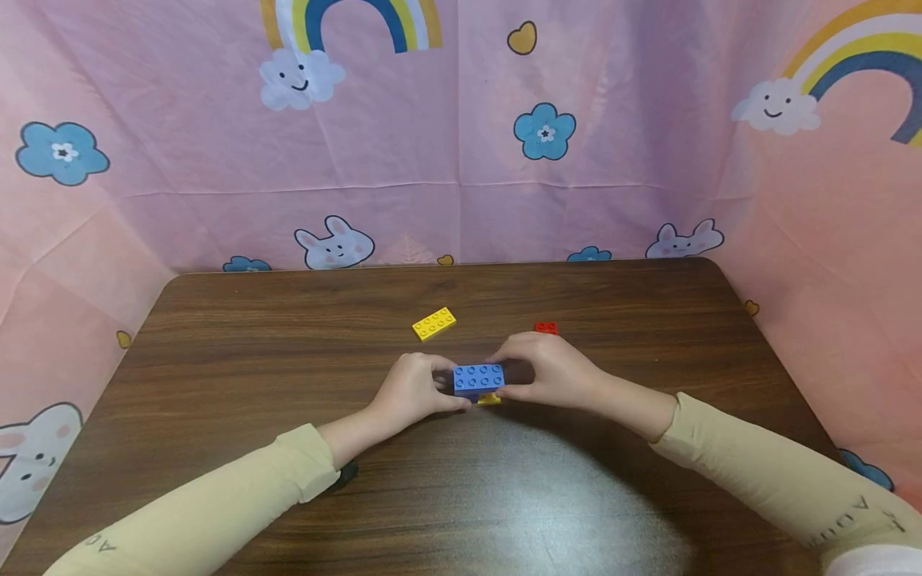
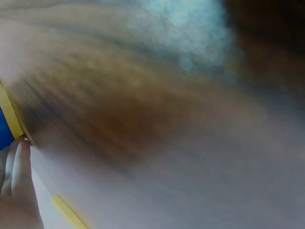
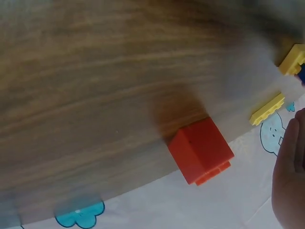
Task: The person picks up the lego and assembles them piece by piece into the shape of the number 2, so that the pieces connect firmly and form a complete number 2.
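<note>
Near the middle of the table, my two hands hold a blue building brick (image 1: 479, 376) between them, studs facing up. The left hand (image 1: 406, 390) grips its left end with thumb and fingers, and the right hand (image 1: 556, 373) grips its right end. Under the blue brick, part of a yellow brick (image 1: 490, 398) shows at the front; the rest of it is hidden. In the left wrist view, the blue brick (image 2: 5, 129) and the yellow brick (image 2: 11, 110) touch at the left edge. The right wrist view catches the yellow brick (image 3: 292, 61) at its right edge.
A thin yellow brick (image 1: 434, 323) lies beyond the left hand on the brown wooden table (image 1: 288, 320). Behind the right hand stands a red brick (image 1: 546, 327), partly covered in the head view. Pink printed cloth (image 1: 403, 152) rises around the table's back and sides.
</note>
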`<control>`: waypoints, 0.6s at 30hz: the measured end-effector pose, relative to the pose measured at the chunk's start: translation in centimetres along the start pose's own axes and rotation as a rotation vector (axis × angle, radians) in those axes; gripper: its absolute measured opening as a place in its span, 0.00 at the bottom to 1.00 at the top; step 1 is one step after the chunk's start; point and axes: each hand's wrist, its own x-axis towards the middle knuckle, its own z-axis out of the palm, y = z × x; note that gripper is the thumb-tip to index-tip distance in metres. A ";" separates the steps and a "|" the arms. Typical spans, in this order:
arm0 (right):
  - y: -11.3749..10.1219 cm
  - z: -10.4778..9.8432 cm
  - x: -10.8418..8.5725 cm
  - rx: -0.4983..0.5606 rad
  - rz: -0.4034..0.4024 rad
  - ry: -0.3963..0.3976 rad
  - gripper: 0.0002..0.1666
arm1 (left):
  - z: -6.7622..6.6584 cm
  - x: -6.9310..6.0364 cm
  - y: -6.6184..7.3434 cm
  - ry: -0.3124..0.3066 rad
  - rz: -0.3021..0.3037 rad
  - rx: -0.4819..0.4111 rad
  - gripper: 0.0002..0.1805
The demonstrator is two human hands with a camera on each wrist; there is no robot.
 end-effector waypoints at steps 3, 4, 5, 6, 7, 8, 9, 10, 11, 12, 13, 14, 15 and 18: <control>0.2 0.1 -0.2 0.033 0.020 0.006 0.24 | 0.0 0.0 0.0 0.001 0.003 0.007 0.22; 0.2 0.2 -0.2 0.041 0.025 0.010 0.24 | 0.0 0.0 0.0 0.001 0.002 0.007 0.22; 0.3 0.3 -0.2 0.050 0.028 0.014 0.24 | 0.0 0.0 0.0 0.002 0.002 0.008 0.22; 0.3 0.4 -0.3 0.060 0.032 0.020 0.24 | 0.0 0.0 0.0 0.001 0.002 0.007 0.22; 0.4 0.4 -0.3 0.068 0.037 0.025 0.24 | 0.0 0.0 0.0 0.000 -0.001 0.004 0.22; 0.4 0.5 -0.3 0.076 0.042 0.030 0.24 | 0.0 0.0 0.0 -0.002 -0.002 0.001 0.22; 0.5 0.6 -0.3 0.083 0.050 0.033 0.24 | 0.0 0.0 0.0 -0.003 -0.002 0.001 0.22; 0.5 0.7 -0.4 0.091 0.057 0.036 0.24 | 0.0 0.0 0.0 -0.002 -0.002 0.000 0.22; 0.5 0.7 -0.4 0.099 0.065 0.038 0.24 | 0.0 0.0 0.0 -0.003 0.000 0.000 0.22; 0.5 0.8 -0.4 0.108 0.072 0.040 0.24 | 0.0 0.0 0.0 -0.003 0.001 0.001 0.22; 0.6 0.8 -0.5 0.114 0.080 0.041 0.24 | 0.0 0.0 0.0 -0.002 0.003 0.005 0.22; 0.6 0.9 -0.5 0.120 0.086 0.041 0.23 | 0.0 0.0 0.0 -0.001 0.005 0.007 0.22; 0.6 0.9 -0.5 0.126 0.091 0.040 0.23 | 0.0 -0.1 -0.1 -0.001 0.007 0.009 0.22; 0.7 1.1 -0.5 0.139 0.098 0.040 0.23 | 0.1 -0.1 -0.1 -0.005 0.003 0.009 0.22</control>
